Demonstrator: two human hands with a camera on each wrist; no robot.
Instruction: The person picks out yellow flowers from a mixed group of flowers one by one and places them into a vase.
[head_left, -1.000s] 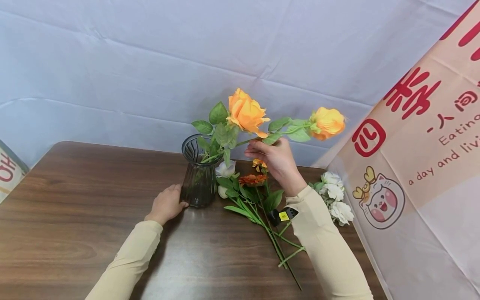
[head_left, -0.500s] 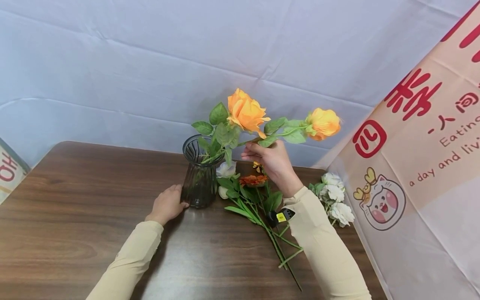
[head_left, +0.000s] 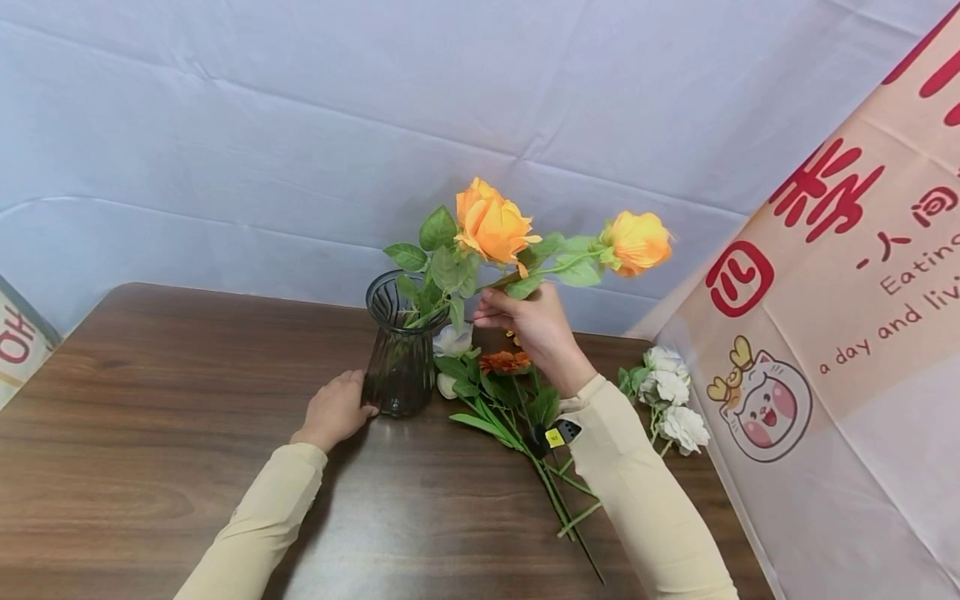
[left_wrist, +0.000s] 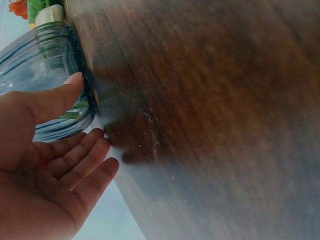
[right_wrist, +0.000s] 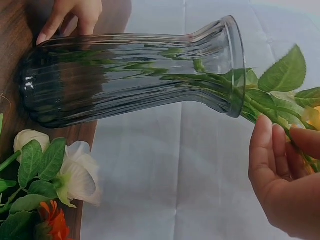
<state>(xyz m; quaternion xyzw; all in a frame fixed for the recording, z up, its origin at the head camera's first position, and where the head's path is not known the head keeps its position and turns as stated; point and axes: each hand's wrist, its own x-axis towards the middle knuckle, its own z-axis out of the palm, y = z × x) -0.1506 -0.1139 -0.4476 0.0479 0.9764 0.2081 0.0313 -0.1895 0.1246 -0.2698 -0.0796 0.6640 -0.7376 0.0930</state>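
A dark, ribbed glass vase (head_left: pixel 401 375) stands upright on the table. My left hand (head_left: pixel 335 410) touches the lower left side of it, thumb at the front and fingers extended along the side, as the left wrist view shows. Leafy green stems reach down inside the glass. Above the rim is a large orange rose (head_left: pixel 491 223). A yellow-orange rose (head_left: pixel 637 243) leans out to the right. My right hand (head_left: pixel 536 329) pinches a green stem between thumb and fingers, just right of the rim. Leaves partly hide which rose that stem belongs to.
Right of the vase, on the brown table (head_left: pixel 187 433), lie loose stems with a rust-orange flower (head_left: pixel 505 362) and a white flower (head_left: pixel 453 340). Several white blooms (head_left: pixel 667 383) lie farther right, by the printed side panel (head_left: pixel 840 333). A pale cloth backdrop (head_left: pixel 262 167) hangs behind.
My right hand has shifted slightly left toward the vase, and the yellow-orange rose has moved left with it. My left hand, the vase and the large orange rose have barely moved.
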